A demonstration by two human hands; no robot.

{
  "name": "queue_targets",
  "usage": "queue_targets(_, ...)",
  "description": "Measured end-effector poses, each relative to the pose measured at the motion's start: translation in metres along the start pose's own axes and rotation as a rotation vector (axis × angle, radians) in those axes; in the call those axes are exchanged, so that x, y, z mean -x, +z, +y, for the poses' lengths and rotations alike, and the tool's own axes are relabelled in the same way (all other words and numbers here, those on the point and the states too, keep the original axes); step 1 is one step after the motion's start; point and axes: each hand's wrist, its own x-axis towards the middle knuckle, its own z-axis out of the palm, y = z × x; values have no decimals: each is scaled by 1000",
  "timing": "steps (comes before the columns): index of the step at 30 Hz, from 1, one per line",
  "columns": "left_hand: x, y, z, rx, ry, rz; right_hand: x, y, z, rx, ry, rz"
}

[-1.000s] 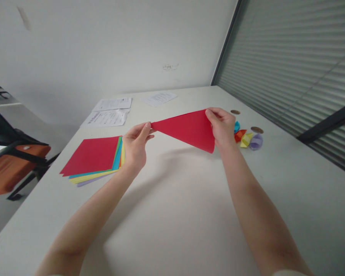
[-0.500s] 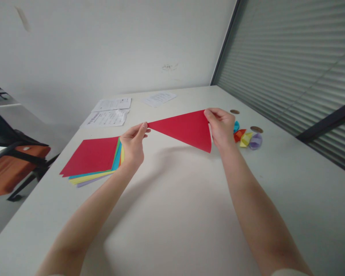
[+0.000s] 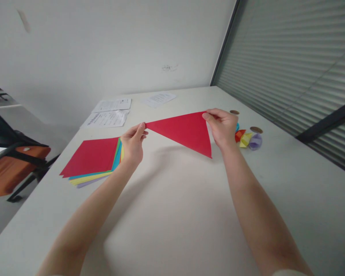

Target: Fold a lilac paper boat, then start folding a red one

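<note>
Between left hand (image 3: 132,145) and right hand (image 3: 223,128), above the bench (image 3: 175,214), a paper sheet (image 3: 186,132). On the bench leftward, a paper stack (image 3: 89,155); behind it, printed pages (image 3: 107,118). Rightward, just past the right hand, apparently folded paper pieces (image 3: 245,140). Far left, a chair (image 3: 5,174).

The left grip (image 3: 132,145) covers the thin tip of the red paper (image 3: 181,130), so you can't see its very end. It also hides some of the right side of the paper pile (image 3: 92,155) next to it. The right grip (image 3: 222,128) covers a top corner of the red paper, and a bit of the blue paper piece (image 3: 237,126) close by. Past the left grip, the white sheets (image 3: 106,118) have words too tiny to read. Far left of that grip, the orange chair (image 3: 20,165) is cut off. Nearer than both grips, the arms (image 3: 255,207) and the worktop (image 3: 172,230) run off the bottom.
</note>
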Motion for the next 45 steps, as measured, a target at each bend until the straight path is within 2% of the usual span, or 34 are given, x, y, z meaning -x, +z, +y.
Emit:
queue_targets(13, 2, 1, 3, -32, 49, -45, 0, 1, -3, -44, 87, 26)
queue_targets(26, 0, -2, -1, -29, 86, -100, 0, 0, 2, -69, 96, 39)
queue_targets(45, 1, 0, 2, -61, 54, -111, 0, -2, 6, -47, 117, 34)
